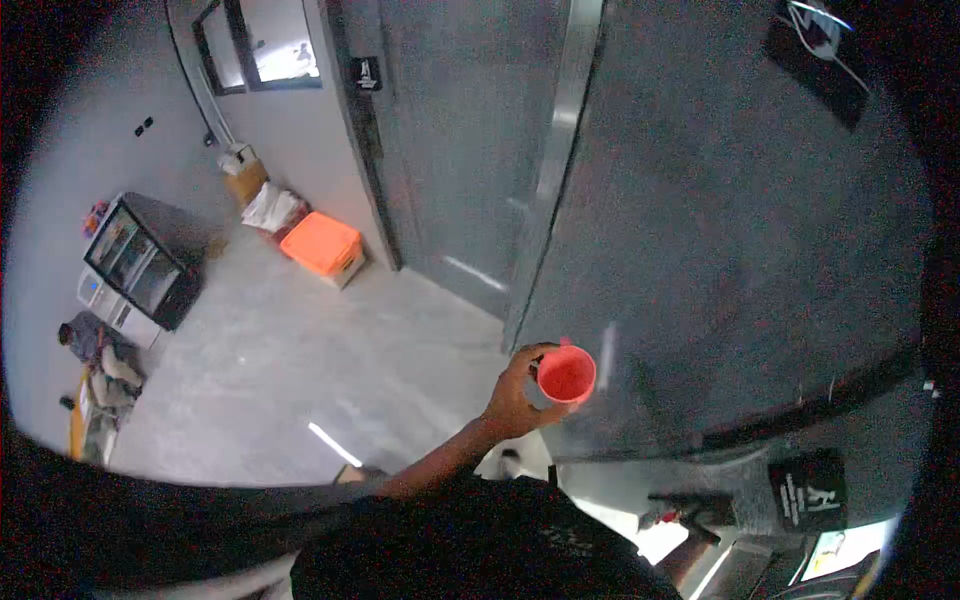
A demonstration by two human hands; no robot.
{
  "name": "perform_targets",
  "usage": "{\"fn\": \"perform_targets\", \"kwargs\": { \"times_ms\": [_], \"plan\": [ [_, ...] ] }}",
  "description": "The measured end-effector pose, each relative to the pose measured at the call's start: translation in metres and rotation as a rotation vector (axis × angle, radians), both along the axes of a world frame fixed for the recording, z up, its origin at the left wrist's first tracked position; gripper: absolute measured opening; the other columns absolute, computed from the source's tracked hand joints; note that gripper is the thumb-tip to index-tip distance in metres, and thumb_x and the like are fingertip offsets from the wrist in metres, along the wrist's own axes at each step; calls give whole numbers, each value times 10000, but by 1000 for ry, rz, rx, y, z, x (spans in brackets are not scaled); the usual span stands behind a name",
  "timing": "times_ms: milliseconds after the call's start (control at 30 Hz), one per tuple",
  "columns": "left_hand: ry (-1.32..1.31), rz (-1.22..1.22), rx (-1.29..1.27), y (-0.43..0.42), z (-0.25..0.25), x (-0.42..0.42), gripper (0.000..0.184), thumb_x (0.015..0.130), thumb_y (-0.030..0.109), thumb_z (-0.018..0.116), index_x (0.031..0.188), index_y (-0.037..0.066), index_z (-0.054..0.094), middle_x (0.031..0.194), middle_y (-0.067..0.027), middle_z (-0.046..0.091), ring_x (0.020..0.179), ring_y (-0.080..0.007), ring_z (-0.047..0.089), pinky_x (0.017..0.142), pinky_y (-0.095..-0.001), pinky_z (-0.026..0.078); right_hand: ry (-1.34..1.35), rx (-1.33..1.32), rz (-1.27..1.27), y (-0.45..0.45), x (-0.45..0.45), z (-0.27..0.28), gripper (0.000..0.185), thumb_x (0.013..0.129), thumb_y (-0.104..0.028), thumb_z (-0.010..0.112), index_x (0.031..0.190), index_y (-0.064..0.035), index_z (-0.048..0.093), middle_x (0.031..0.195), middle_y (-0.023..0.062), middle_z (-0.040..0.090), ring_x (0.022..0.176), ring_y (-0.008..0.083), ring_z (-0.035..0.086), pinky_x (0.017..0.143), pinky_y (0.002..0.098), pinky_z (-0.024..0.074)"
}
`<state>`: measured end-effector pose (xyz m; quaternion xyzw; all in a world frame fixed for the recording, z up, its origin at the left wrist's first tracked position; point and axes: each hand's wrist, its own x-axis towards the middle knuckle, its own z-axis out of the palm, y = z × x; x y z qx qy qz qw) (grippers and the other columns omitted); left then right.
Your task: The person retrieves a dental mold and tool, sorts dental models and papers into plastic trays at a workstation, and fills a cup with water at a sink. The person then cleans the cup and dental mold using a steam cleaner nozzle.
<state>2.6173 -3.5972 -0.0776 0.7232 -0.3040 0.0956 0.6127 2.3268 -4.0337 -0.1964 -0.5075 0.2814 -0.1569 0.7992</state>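
Note:
My left hand [516, 404] reaches out from the lower left with its fingers and thumb wrapped around a red cup [568, 376]. The cup's open mouth faces me, and its inside looks plain red. A small pink bit juts out at the rim on its far side. Behind the cup is a large dark grey panel [740, 240]. At the lower right, a strip of skin [690, 558] looks like part of my right forearm. The right hand's fingers are lost in the dark there, beside a small red patch I cannot make out.
A grey door [470, 130] stands ahead. Left of it, an orange-lidded box [322, 243] and bags [272, 208] line the wall. A glass-front fridge [140, 255] stands far left, with a person [95, 340] near it. A dark sign [808, 490] is lower right.

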Motion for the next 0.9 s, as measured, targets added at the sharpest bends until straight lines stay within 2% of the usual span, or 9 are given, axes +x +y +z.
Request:
{"fn": "perform_targets", "kwargs": {
  "times_ms": [133, 267, 300, 533, 700, 767, 800, 900],
  "plan": [
    [-20, -129, -53, -28, 6, 71, 838, 650, 247, 878, 1331, 96, 412, 1305, -149, 474, 1146, -274, 537, 867, -369, 489, 187, -55, 100, -9, 68, 6, 366, 812, -169, 688, 1145, -32, 619, 1100, 134, 635, 998, 285, 604, 827, 405, 524],
    [-50, -38, -97, 7, -22, 137, 836, 650, 258, 880, 1327, 97, 416, 1292, -137, 492, 1133, -264, 545, 862, -368, 493, 354, -116, 239, 20, 151, 9, 361, 813, -178, 690, 1133, -25, 622, 1084, 138, 636, 978, 286, 610, 797, 400, 530],
    [-18, -14, -103, 18, -5, 132, 829, 650, 262, 881, 1322, 98, 423, 1284, -127, 504, 1125, -260, 549, 855, -367, 495, 384, -126, 274, 28, 160, 19, 361, 813, -181, 690, 1131, -23, 622, 1080, 139, 637, 973, 286, 611, 790, 398, 531],
    [153, 307, -74, 181, -22, 182, 789, 638, 265, 885, 1282, 92, 463, 1243, -101, 556, 1081, -249, 574, 813, -367, 501, 522, -215, 636, 146, 328, 13, 357, 815, -198, 693, 1111, -10, 628, 1053, 146, 638, 939, 286, 621, 737, 389, 541],
    [96, 618, -49, 300, -22, 189, 794, 631, 274, 887, 1267, 62, 462, 1209, -118, 576, 1050, -246, 595, 790, -360, 501, 560, -315, 959, 238, 436, 8, 356, 816, -210, 695, 1097, -1, 632, 1033, 151, 640, 915, 286, 628, 699, 382, 548],
    [150, 744, -137, 351, -10, 184, 788, 635, 277, 886, 1263, 57, 463, 1213, -124, 572, 1059, -240, 592, 797, -362, 495, 574, -366, 1079, 278, 475, 10, 356, 816, -214, 696, 1091, 3, 633, 1025, 153, 640, 905, 286, 631, 684, 379, 551],
    [198, 765, -155, 368, -2, 174, 809, 627, 246, 899, 1261, 64, 430, 1250, -123, 538, 1108, -240, 569, 878, -383, 472, 572, -396, 1141, 291, 491, 7, 356, 816, -217, 696, 1089, 5, 634, 1021, 154, 641, 900, 286, 632, 677, 378, 553],
    [152, 919, -184, 425, -5, 155, 806, 637, 231, 893, 1268, 57, 422, 1267, -132, 517, 1124, -242, 557, 893, -382, 467, 551, -499, 1315, 348, 559, 0, 358, 817, -224, 697, 1080, 10, 636, 1009, 157, 641, 885, 286, 636, 654, 374, 557]
  ]
}}
